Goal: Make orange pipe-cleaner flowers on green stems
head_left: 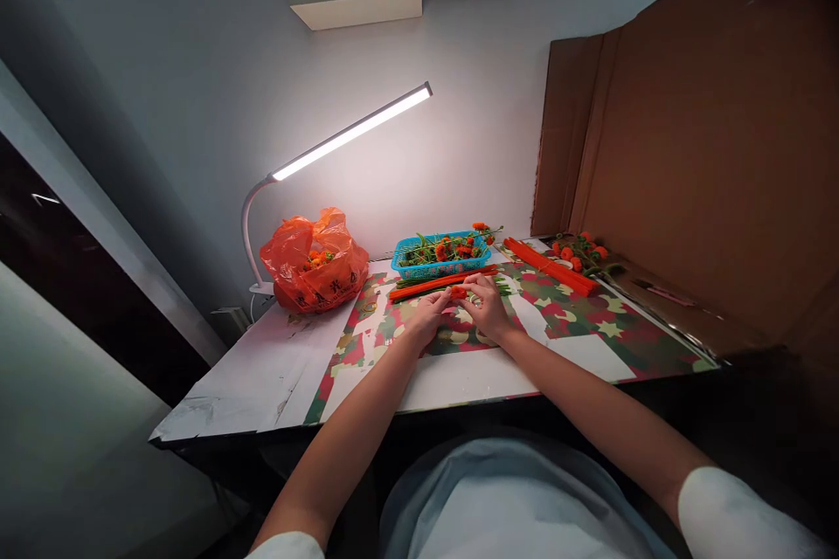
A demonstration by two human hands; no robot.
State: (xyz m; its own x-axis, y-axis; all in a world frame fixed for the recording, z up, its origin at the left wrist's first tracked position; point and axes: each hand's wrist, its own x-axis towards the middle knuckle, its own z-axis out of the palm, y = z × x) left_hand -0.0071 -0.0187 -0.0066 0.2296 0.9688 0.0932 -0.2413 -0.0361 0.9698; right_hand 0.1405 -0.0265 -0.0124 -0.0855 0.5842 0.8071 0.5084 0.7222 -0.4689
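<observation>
My left hand (429,314) and my right hand (486,307) meet over the middle of the table, fingertips pinched together. Between them is a small orange flower head (459,291), partly covered by the fingers; it seems to be made of pipe cleaner. Just beyond the hands lies a bundle of orange pipe cleaners (419,286), with green pipe cleaners (407,283) beside it. A blue basket (395,265) behind these holds several orange flowers (452,249) on green stems.
An orange plastic bag (315,279) with orange flowers inside stands at the left, by a lit desk lamp (354,133). To the right are a larger bundle of orange pipe cleaners (551,266), more orange flowers (577,253) and a tall cardboard sheet (708,131). A camouflage-patterned cover (590,314) lies on the table.
</observation>
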